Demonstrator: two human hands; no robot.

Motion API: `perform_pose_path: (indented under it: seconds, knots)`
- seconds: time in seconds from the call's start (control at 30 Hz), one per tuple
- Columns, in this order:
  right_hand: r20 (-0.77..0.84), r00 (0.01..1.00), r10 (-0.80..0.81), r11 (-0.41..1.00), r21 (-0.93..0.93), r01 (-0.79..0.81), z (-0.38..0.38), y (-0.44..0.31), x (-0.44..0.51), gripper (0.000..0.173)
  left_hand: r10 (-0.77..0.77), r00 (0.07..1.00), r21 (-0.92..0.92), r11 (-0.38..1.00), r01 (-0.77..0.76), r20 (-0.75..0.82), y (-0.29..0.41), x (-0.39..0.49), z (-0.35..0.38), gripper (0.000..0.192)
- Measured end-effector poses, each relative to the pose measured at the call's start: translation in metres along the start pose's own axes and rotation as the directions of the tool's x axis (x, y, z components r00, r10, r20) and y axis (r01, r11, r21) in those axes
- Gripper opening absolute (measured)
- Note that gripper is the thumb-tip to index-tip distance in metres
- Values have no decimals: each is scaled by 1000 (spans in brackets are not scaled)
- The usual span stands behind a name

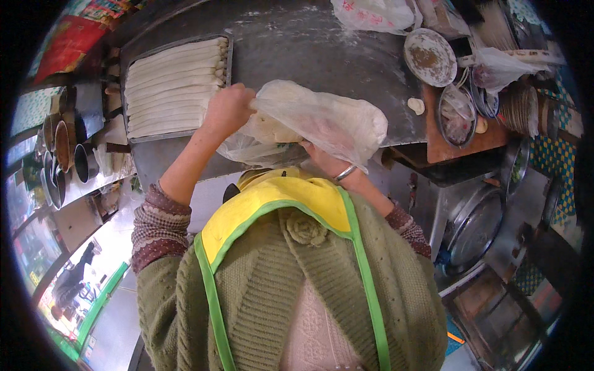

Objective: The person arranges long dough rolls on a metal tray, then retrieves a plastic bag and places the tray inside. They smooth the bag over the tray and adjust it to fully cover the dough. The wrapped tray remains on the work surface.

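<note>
My left hand (229,109) is closed on the gathered left edge of a clear plastic bag (297,104). Inside or under the thin film lies a long, pale mass of dough (357,116), its right end bulging out near the table's front edge. My right hand (325,153), with a silver bangle at the wrist, is partly behind the film at the bag's lower side; its fingers touch the bag and dough. Just left of the bag, a metal tray (229,60) holds several long dough strips (171,88) laid side by side.
Flour marks the dark worktop (320,51). At the right are a floury oval dish (430,58), a small dough piece (416,106), and a metal bowl (457,116) with plastic on a wooden board (436,148). Another plastic bag (373,14) lies at the back. Pans stand at the left; a person is in the far lower left.
</note>
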State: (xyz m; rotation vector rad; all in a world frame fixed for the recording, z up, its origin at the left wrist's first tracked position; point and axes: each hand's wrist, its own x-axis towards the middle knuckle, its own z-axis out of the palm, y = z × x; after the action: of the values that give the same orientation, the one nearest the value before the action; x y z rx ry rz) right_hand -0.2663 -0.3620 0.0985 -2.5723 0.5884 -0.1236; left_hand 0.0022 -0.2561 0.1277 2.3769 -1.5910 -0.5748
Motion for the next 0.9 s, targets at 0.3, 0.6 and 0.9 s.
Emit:
perform_pose_path:
  seconds: [0.3,0.6,0.9]
  knots:
    - [-54,989,-136,988,61,140,1,5,6,51,-282,845,-887,-59,458,455,-28,-33,59,20]
    - [370,899,232,890,293,-350,-57,33,64,41,-234,955,-928,279,248,184,-9,-28,53,34]
    - [198,980,17,997,-75,-2,-45,34,50,67,-279,960,-840,528,125,-33,-15,29,77,54]
